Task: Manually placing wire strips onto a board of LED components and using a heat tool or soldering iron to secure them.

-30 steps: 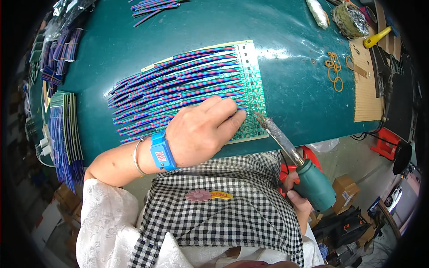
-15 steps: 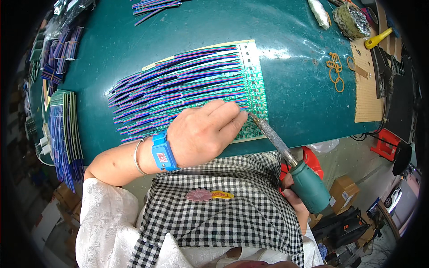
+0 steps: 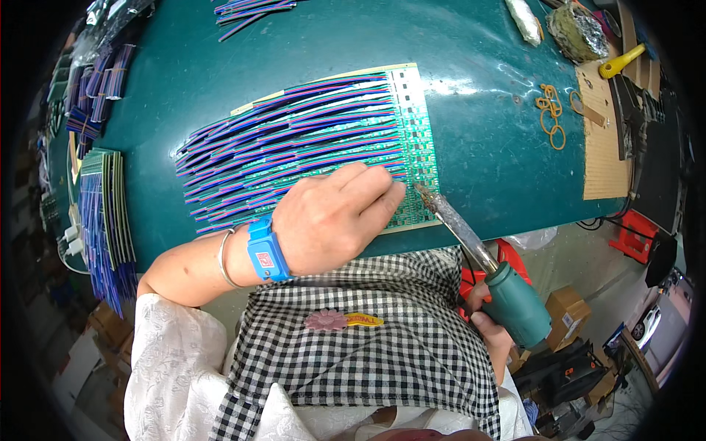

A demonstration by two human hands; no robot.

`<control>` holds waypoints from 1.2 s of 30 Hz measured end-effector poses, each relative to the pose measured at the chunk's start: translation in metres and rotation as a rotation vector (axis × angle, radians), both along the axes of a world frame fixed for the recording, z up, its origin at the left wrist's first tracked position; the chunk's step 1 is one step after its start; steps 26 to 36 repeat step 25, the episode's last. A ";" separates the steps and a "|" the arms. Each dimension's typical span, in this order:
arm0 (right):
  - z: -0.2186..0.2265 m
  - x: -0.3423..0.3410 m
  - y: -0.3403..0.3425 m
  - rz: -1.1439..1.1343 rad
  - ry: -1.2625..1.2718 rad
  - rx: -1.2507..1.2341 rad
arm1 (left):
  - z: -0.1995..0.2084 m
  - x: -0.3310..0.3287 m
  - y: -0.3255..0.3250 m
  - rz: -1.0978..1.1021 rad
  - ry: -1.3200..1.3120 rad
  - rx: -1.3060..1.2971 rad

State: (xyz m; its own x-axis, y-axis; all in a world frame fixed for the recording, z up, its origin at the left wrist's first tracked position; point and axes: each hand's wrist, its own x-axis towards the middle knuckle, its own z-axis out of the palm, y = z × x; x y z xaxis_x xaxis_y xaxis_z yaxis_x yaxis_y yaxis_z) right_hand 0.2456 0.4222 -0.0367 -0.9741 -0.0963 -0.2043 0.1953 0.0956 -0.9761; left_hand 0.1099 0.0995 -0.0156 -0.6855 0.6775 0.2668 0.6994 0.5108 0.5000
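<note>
My left hand (image 3: 331,213), with a blue strap and a metal bangle on its wrist, rests over a green circuit board panel (image 3: 415,143). Its thumb and fingers are pinched around the end of a multicoloured flat wire, mostly hidden beneath them. Rows of similar blue, red and black flat wires (image 3: 294,125) run leftward from the board's component strip. Low on the right, my right hand (image 3: 491,323) is closed around the thick green handle of a soldering iron (image 3: 518,305). The iron's dark tip hovers at the board's right part, just right of my left fingertips.
Bundled wires (image 3: 110,77) and a stack of wired boards (image 3: 103,198) lie at the left. More wires (image 3: 254,9) sit at the far edge. Rubber bands (image 3: 551,117), cardboard (image 3: 607,147) and a yellow-handled tool (image 3: 621,62) are on the right. A red stool (image 3: 511,257) stands below the table's near edge.
The soldering iron has drawn back slightly to the right, its tip now farther from my left fingertips. My left hand stays pinched in nearly the same place.
</note>
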 end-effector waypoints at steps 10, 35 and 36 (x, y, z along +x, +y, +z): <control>-0.004 0.000 0.001 -0.034 -0.003 -0.030 | 0.001 0.000 0.000 0.003 -0.003 -0.014; -0.001 -0.007 0.000 0.010 -0.049 -0.174 | 0.000 -0.001 -0.001 -0.008 -0.001 -0.006; -0.001 -0.007 0.000 0.010 -0.049 -0.174 | 0.000 -0.001 -0.001 -0.008 -0.001 -0.006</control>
